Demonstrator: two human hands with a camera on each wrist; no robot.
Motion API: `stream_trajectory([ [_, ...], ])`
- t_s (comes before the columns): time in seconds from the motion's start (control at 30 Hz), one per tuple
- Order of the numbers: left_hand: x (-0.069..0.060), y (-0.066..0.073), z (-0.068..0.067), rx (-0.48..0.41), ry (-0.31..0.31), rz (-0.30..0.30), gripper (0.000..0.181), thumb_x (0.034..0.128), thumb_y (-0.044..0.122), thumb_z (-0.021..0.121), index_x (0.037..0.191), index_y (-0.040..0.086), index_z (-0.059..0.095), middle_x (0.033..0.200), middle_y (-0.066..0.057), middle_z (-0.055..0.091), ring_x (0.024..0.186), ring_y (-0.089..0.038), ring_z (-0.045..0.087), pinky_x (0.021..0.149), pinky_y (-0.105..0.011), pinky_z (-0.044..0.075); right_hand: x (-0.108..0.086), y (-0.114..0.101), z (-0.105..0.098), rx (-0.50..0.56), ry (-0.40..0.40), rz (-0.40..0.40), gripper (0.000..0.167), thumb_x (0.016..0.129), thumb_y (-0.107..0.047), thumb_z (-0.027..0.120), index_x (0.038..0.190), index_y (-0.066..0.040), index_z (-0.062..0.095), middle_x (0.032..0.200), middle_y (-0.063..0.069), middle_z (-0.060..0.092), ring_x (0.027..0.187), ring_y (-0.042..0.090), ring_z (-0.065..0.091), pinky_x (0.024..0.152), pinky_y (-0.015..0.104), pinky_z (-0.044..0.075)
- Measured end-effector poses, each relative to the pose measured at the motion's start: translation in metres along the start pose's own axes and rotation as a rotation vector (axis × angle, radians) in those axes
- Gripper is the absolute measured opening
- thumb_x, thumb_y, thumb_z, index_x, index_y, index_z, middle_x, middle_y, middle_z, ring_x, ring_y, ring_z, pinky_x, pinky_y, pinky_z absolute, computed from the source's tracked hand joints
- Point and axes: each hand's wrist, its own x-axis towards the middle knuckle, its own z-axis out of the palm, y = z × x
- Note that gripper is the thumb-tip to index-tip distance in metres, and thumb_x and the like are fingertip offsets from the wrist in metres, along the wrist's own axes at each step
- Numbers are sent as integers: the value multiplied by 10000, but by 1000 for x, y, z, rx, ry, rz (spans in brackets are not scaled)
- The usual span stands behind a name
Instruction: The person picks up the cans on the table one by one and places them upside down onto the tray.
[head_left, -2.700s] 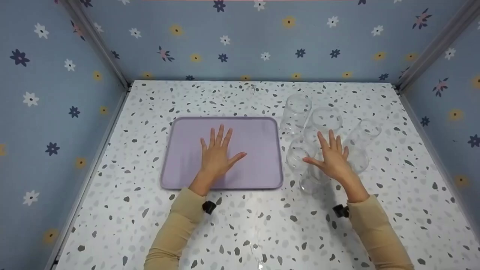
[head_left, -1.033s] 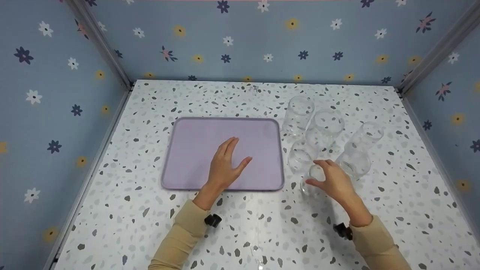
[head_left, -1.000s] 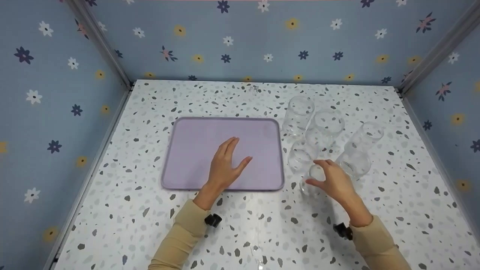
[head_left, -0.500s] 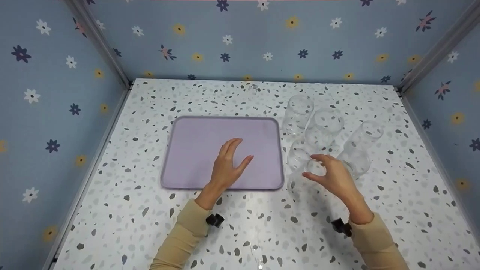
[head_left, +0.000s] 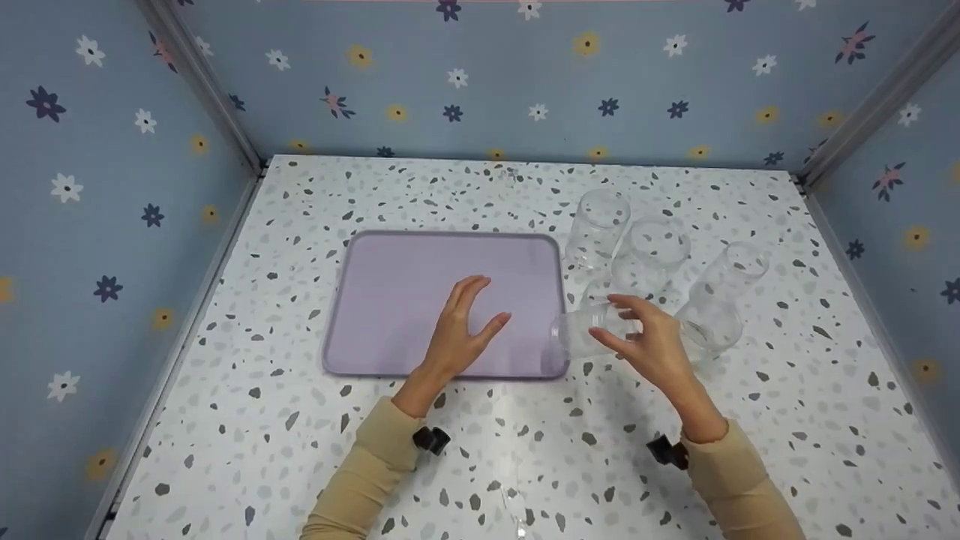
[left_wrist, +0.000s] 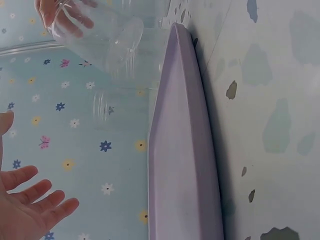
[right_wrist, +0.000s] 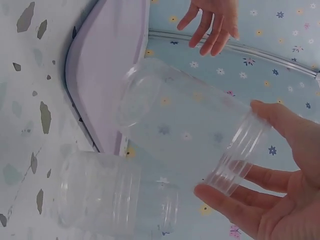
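A clear jar (head_left: 581,334) hangs tilted in my right hand (head_left: 652,341), which pinches it round its ridged neck; its base is over the right edge of the lilac tray (head_left: 397,300). The right wrist view shows the jar (right_wrist: 175,110) with thumb and fingers of the right hand (right_wrist: 285,195) at its neck. Over the tray my left hand (head_left: 454,334) holds nothing, its fingers loosely bent and thumb apart. In the left wrist view the left hand (left_wrist: 30,205) is apart from the jar (left_wrist: 100,40).
Several clear jars stand right of the tray: a tall one (head_left: 598,229) at the back, a wide one (head_left: 651,255), one (head_left: 709,326) right of my right hand, and a slim one (head_left: 739,270) behind it. Patterned walls (head_left: 480,82) enclose the speckled table (head_left: 480,465).
My right hand has gripped the front jar, lifted it and moved it left, tilting it with its base toward the tray. My left hand has shifted slightly right, its fingers less spread.
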Motion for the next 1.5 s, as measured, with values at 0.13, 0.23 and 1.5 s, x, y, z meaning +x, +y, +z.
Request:
stream_trajectory([
  [0.13, 1, 0, 1, -80, -28, -32, 587, 831, 390, 588, 1284, 58, 415, 1292, -72, 383, 1196, -156, 355, 907, -403, 386, 3, -1, 6, 110, 30, 29, 454, 708, -210, 748, 1104, -44, 602, 1055, 113, 606, 894, 248, 593, 625, 351, 525],
  [0.23, 1, 0, 1, -121, -51, -51, 604, 825, 383, 599, 1301, 72, 393, 1307, -69, 368, 1187, -162, 356, 863, -421, 414, 5, -7, 8, 201, 43, 47, 434, 716, -138, 739, 1104, -10, 592, 1076, 130, 597, 907, 286, 587, 644, 352, 523],
  [1.5, 0, 22, 8, -568, -174, -199, 607, 797, 42, 637, 1317, -28, 333, 1299, -208, 350, 1088, -368, 426, 801, -487, 436, 16, 16, 64, 824, -57, 314, 370, 861, -45, 558, 1192, 96, 472, 1114, 317, 479, 933, 334, 569, 714, 443, 493],
])
